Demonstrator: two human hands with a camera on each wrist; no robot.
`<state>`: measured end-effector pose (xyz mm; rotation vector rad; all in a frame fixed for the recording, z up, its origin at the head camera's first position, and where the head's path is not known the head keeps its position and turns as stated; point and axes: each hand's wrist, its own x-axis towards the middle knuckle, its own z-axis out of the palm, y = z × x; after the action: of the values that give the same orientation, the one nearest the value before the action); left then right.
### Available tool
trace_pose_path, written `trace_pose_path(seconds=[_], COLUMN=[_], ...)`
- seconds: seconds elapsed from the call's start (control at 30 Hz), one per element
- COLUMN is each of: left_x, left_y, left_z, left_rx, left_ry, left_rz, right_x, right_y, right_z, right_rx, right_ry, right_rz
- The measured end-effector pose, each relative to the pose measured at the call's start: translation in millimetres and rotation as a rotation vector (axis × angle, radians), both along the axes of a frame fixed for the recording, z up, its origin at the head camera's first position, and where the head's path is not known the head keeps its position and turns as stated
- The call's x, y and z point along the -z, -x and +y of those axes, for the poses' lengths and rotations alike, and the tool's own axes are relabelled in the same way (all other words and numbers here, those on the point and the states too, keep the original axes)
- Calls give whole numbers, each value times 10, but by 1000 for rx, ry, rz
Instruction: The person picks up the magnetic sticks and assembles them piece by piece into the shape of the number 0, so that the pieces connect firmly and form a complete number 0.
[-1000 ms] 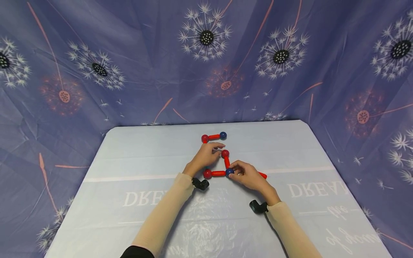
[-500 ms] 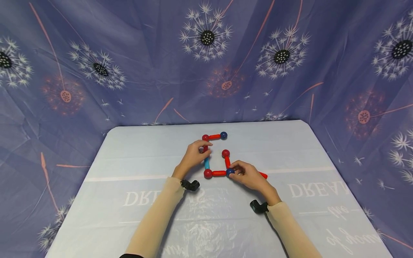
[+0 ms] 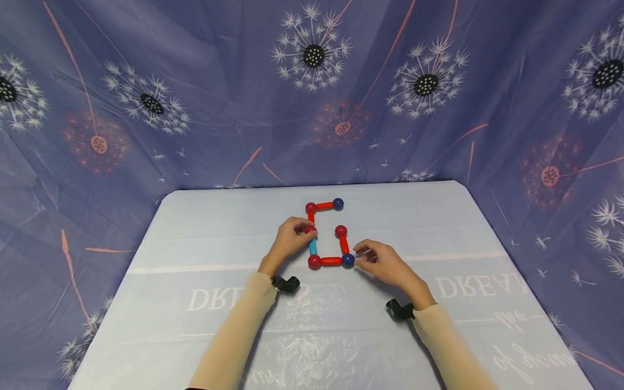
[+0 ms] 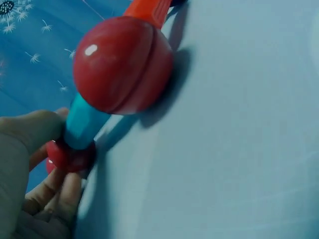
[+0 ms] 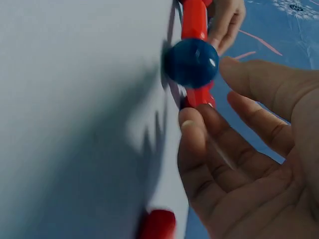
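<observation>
On the white-covered table lies a chain of balls and rods. My left hand (image 3: 286, 239) pinches its middle red ball (image 4: 75, 158) between thumb and fingers. A light blue rod (image 3: 312, 247) runs from that ball to the near red ball (image 3: 314, 261). From there a red rod (image 3: 331, 261) leads to a dark blue ball (image 3: 348, 260), and another red rod (image 3: 344, 245) goes up to a red ball (image 3: 340, 231). My right hand (image 3: 384, 264), fingers loosely bent and apart, holds nothing just right of the dark blue ball.
The chain's far end has a red ball (image 3: 310, 208), a red rod (image 3: 324, 206) and a dark blue ball (image 3: 338, 204). A loose red piece (image 5: 158, 225) lies below my right hand in the right wrist view. A patterned purple cloth (image 3: 219, 108) hangs behind the table.
My left hand has moved left and back, and now pinches the middle red ball. My right hand has let go of the near dark blue ball and shifted slightly right.
</observation>
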<state>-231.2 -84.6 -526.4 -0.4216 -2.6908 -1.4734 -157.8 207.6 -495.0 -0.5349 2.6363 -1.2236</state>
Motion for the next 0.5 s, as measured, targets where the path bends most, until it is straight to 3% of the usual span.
trace_pose_path(seconds=[0.2, 0.5], left_x=[42, 53], left_y=[19, 28], left_z=[-31, -68], left_rx=[11, 40], left_ry=[-45, -77], left_rz=[-60, -84], right_x=[-107, -86], right_y=[-4, -35], right_z=[239, 568], right_rx=[1, 12], right_ry=[-86, -229], right_rz=[95, 96])
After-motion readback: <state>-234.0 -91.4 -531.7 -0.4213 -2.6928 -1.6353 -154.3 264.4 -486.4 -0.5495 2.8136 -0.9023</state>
